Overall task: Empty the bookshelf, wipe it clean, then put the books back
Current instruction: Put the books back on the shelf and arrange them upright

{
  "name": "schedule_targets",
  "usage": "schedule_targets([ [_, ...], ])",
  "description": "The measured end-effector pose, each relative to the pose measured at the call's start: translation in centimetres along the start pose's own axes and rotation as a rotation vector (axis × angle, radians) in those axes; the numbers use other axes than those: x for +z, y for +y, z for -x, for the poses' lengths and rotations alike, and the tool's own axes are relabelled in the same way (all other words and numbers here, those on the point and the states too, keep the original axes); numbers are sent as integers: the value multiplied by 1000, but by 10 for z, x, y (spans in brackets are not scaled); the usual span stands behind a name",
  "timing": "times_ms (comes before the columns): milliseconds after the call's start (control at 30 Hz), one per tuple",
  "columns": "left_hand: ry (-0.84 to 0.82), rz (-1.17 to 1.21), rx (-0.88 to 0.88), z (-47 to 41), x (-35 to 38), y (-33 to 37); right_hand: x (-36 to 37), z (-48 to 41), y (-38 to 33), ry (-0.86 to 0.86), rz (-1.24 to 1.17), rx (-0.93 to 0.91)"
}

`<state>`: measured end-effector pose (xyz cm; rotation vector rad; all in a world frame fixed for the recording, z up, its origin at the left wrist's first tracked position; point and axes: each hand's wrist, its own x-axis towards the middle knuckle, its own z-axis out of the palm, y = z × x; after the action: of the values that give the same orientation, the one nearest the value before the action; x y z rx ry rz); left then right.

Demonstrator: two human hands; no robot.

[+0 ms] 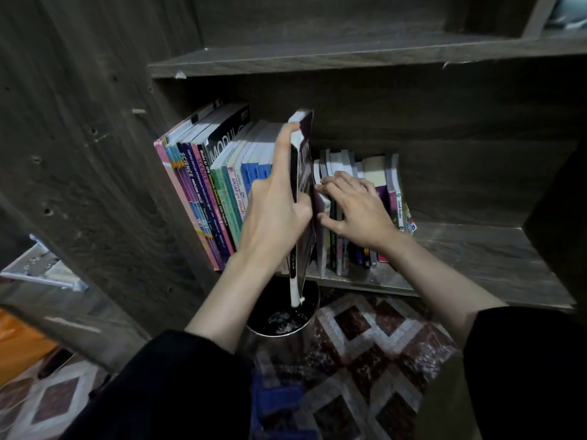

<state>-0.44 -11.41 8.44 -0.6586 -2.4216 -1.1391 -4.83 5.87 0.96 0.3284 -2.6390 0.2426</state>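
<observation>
The dark book stands upright in the middle of the lower shelf. Its lower part juts out over the front edge of the shelf, above a metal bin on the patterned floor. The left hand grips this book by its spine, with one finger stretched up along it.

Just to the right, the right hand holds the small books. Its fingers are curled over their upper edges and the thumb is set apart, lower down. These books stand toward the front edge. To the left, a row of tall books leans against the side wall of the shelf.

I cannot tell for sure whether the dark book is going in or coming out. Since the right hand keeps the small ones aside, I think it is being put back into the gap.

If so, the next move needs a straight push toward the back wall. The book must stay upright and the gap must be kept open, so that no cover folds. The right end of the shelf is bare, and so is the upper shelf.
</observation>
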Motion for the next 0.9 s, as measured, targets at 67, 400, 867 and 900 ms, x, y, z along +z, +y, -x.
schedule_targets([
  [67, 27, 7, 38, -9, 9, -4, 1, -1, -1, 2, -2, 0],
  [400, 67, 8, -5, 8, 71, -56, 8, -5, -5, 33, -13, -22],
  [867, -22, -154, -145, -4, 69, -71, 4, -5, -6, -22, -3, -12],
  [900, -31, -149, -150, 0, 69, -73, 3, -5, -6, -31, -8, -13],
])
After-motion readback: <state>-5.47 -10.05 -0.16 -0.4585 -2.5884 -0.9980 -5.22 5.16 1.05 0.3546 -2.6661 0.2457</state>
